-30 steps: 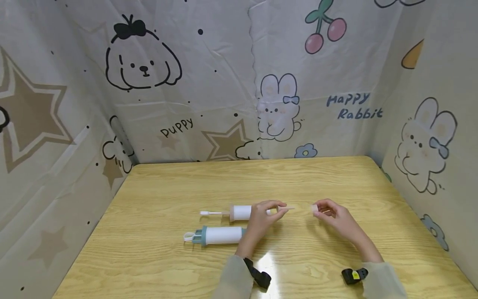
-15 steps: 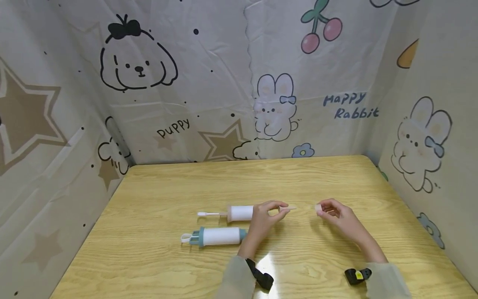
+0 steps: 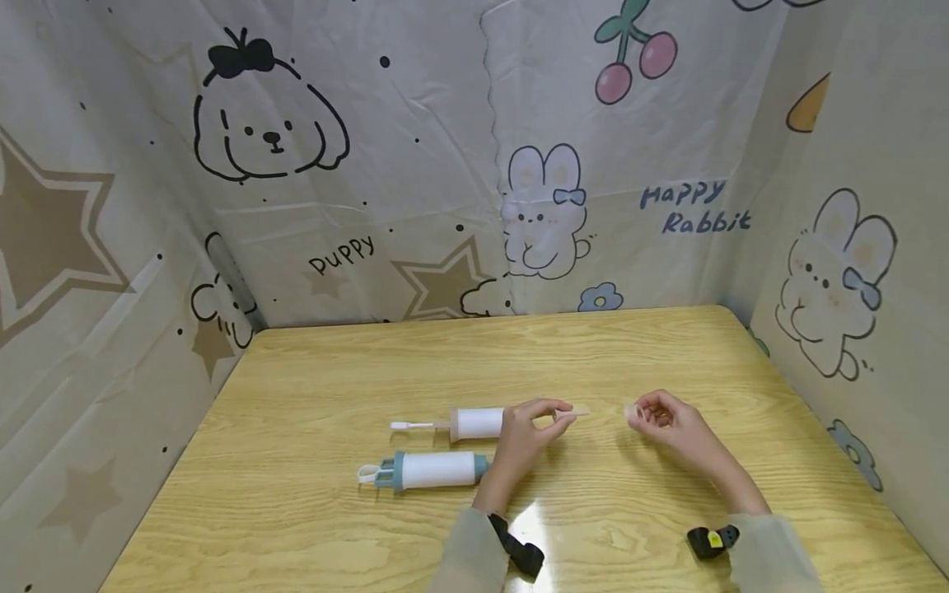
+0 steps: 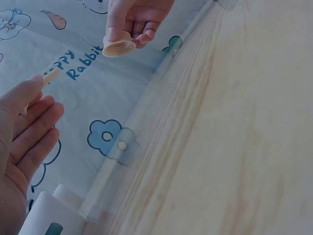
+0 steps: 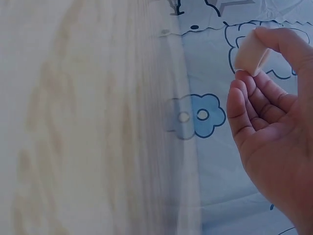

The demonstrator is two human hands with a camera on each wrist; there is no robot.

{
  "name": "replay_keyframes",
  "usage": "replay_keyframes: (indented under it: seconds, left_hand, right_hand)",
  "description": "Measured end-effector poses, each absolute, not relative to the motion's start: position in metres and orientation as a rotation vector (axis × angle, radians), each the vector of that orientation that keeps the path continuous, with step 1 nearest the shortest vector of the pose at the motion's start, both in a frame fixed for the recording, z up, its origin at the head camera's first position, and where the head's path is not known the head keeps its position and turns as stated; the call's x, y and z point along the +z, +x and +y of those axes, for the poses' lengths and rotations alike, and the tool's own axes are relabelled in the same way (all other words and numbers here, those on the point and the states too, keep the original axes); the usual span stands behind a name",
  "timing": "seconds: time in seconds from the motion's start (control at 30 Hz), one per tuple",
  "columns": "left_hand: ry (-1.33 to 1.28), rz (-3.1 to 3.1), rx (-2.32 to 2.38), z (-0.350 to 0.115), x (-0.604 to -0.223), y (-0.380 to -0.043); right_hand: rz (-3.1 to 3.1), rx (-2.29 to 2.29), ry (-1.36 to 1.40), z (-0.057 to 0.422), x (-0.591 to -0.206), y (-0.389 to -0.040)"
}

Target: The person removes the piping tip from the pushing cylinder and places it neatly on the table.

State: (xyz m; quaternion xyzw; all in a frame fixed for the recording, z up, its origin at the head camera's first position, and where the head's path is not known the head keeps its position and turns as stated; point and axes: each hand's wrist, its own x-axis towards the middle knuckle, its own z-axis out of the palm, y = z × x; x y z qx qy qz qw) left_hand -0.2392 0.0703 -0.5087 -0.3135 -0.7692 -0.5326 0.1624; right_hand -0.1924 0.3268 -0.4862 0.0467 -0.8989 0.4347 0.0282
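Note:
My left hand pinches a thin, pale pinkish piece with a narrow tip between thumb and finger. Its other fingers are extended in the left wrist view. To the right, my right hand holds a small beige cap between thumb and fingertips, and its hollow side shows in the left wrist view. The two pieces are apart, both above the table. Behind my left hand lies a white cylinder with a pink collar, partly hidden; a white brush-like end sticks out at its left.
Nearer me lies a second white cylinder with teal ends and a white loop. A white bottle with a threaded neck shows low in the left wrist view. Printed cloth walls the wooden table at the back and sides.
My right hand has drawn slightly rightward, away from the left, and the cap in it has turned a little. My left hand keeps its pinch. The head view has shifted slightly.

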Motion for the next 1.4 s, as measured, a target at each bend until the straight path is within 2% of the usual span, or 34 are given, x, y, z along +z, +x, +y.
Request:
replay_keyframes:
  seconds: [0.73,1.4]
  left_hand:
    - [-0.928,-2.216,-1.555,0.075,-0.510,-0.237]
    - [-0.975,-2.553,-1.473,0.093,-0.508,-0.231]
  right_hand:
    - [-2.977,1.309,0.234,0.348,-0.496,-0.211]
    - [-3.022,1.251,0.258,0.348,-0.502,-0.212]
